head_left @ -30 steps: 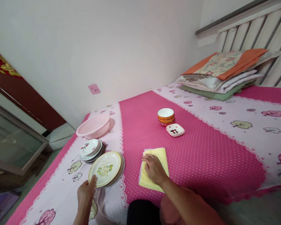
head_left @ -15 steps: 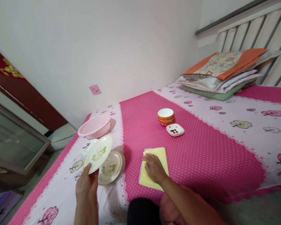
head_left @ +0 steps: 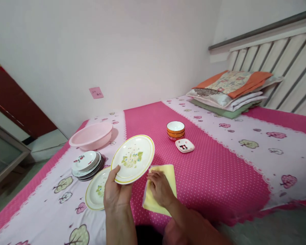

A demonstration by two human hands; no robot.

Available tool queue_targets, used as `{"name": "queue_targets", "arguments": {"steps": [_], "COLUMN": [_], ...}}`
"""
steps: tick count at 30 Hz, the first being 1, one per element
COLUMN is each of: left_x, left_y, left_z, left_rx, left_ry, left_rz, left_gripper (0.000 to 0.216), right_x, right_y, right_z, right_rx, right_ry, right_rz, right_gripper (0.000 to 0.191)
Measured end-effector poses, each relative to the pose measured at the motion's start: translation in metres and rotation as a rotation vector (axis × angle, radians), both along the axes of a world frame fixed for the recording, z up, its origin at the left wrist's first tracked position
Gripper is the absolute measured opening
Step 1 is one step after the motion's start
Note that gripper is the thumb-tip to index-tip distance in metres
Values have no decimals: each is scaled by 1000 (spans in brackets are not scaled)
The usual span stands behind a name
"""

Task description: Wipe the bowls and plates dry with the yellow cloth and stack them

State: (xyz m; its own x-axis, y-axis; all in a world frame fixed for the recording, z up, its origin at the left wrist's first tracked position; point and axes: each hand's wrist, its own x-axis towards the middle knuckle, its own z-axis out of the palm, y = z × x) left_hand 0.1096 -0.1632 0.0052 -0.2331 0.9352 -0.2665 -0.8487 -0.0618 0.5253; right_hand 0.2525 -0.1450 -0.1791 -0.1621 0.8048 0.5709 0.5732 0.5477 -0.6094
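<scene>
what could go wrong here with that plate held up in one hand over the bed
The left hand holds the floral plate by its near rim only, tilted, so it might slip and land on the plate stack just below and chip. The right hand rests on the yellow cloth, so it may be slow to catch it. The soft bedspread might also let the orange bowls tip if jostled.

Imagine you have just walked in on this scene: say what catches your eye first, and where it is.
A cream plate with a green flower motif is held up in the left hand, above the bright pink dotted bedspread. Beside it, the right hand rests on a folded yellow cloth. Left of them lie more plates and a pink basin.
</scene>
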Motion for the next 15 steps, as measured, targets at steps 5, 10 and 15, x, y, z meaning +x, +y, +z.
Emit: {"name": "queue_targets", "arguments": {"steps": [5,10,15], "left_x": [2,-3,-36], "left_y": [2,-3,-24], "left_z": [10,15,13], "left_rx": [14,-26,-5], "left_ry": [23,35,49], "left_rz": [70,141,127], "left_gripper": [53,47,52], "right_x": [0,0,5], "right_y": [-1,-3,-1], "right_z": [-1,0,7], "right_rx": [-5,-13,-42], "right_ry": [-16,-18,-35], "right_rz": [-3,-6,13], "right_gripper": [32,42,42]}}
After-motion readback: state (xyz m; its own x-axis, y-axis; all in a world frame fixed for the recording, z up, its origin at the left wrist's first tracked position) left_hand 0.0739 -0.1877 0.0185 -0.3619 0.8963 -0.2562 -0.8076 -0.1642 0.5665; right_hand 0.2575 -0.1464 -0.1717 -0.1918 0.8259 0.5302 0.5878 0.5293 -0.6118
